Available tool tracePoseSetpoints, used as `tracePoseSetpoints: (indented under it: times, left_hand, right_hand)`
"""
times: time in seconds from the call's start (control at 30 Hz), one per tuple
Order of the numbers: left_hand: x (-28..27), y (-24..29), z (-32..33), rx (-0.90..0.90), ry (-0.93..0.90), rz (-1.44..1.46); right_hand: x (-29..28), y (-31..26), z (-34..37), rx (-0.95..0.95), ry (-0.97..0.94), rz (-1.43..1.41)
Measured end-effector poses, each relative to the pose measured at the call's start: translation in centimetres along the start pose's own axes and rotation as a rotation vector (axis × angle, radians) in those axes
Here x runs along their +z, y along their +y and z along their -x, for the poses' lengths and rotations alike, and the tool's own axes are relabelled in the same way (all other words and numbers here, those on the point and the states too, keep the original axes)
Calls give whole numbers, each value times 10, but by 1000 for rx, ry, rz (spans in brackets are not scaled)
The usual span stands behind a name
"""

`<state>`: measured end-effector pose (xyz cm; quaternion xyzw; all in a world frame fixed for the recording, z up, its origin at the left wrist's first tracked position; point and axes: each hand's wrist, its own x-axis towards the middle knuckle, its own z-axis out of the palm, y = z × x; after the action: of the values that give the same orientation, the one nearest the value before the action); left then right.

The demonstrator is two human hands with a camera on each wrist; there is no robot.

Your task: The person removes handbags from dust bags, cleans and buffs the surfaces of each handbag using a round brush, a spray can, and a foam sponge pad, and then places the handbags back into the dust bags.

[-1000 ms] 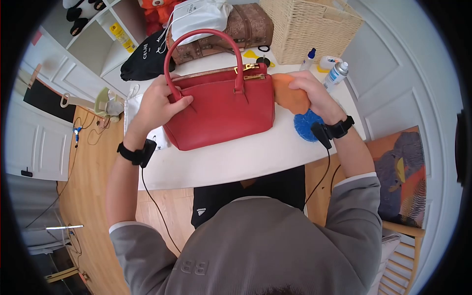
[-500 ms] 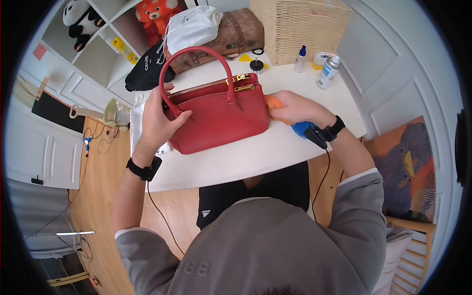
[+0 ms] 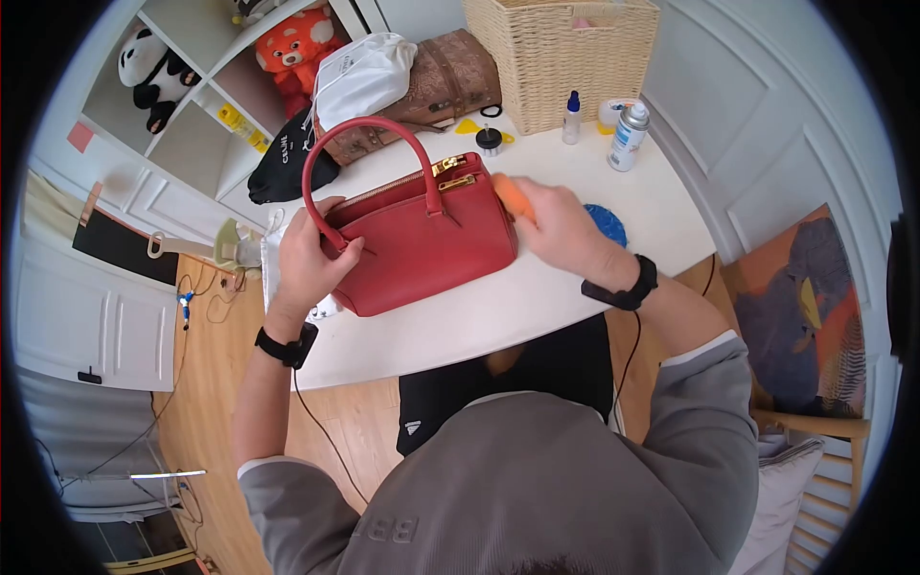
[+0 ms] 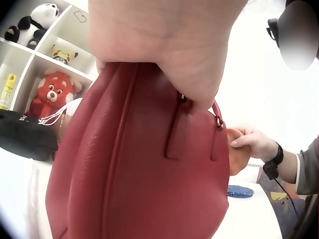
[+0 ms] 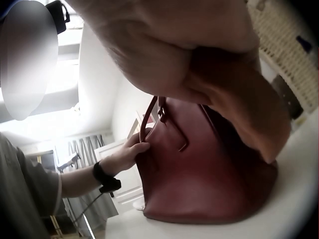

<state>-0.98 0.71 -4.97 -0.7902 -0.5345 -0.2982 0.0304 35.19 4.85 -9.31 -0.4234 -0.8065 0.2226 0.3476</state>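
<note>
A red handbag [image 3: 422, 244] stands on the white table with its top zip open and one handle loop raised. The left hand [image 3: 311, 259] grips the bag's upper left end, thumb on the front face near the handle base. At the bag's right end, the right hand [image 3: 561, 225] holds an orange cloth or pad [image 3: 515, 199] against or close to the side panel. In the right wrist view the orange pad [image 5: 249, 109] hangs from the fingers beside the bag [image 5: 199, 169]; whether it touches is hard to tell.
On the table [image 3: 431, 335] lie a blue round pad [image 3: 606, 226], a black-lidded jar [image 3: 489, 142], a spray can [image 3: 629, 139] and a small bottle [image 3: 572, 120]. Behind are a wicker basket [image 3: 565, 67], a brown bag [image 3: 455, 77] and black [image 3: 287, 163] and white [image 3: 364, 77] pouches.
The right hand and orange pad have moved from flat beside the bag's right edge to its side panel, with the fingers turned inward. The head view has shifted; the left hand keeps its hold.
</note>
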Motion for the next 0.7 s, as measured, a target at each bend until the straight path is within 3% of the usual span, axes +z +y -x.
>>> tracePoseSetpoints:
  times: [0.03,0.1,0.23,0.3,0.37,0.43,0.5,0.6,0.63,0.7]
  left_hand:
    - [0,-1,-1,-3,0,4]
    - [1,-1,0,34,12,-5]
    - [3,-1,2,10,24,12]
    - [0,2,1,20,23,-10]
    - [-5,7,1,-36,-19,-24]
    - [-7,8,2,-95,-59,-37]
    - [-6,2,2,27,-25,-14]
    - [-8,-6,0,27,-62,103]
    - [-9,-9,-1,26,-51,96]
    - [-9,-12,-4,106,-55,57]
  right_hand:
    - [8,10,0,1,-4,3]
    - [24,31,2,109,-187,86]
    - [21,33,-15,62,-233,92]
    - [6,15,-31,378,-476,100]
    - [7,23,-34,322,-408,125]
    - [-1,35,-40,359,-420,-157]
    - [-9,41,-40,415,-413,-306]
    - [-41,18,-38,309,-185,-414]
    - [-44,14,-43,296,-187,-411]
    - [-49,6,-47,269,52,-404]
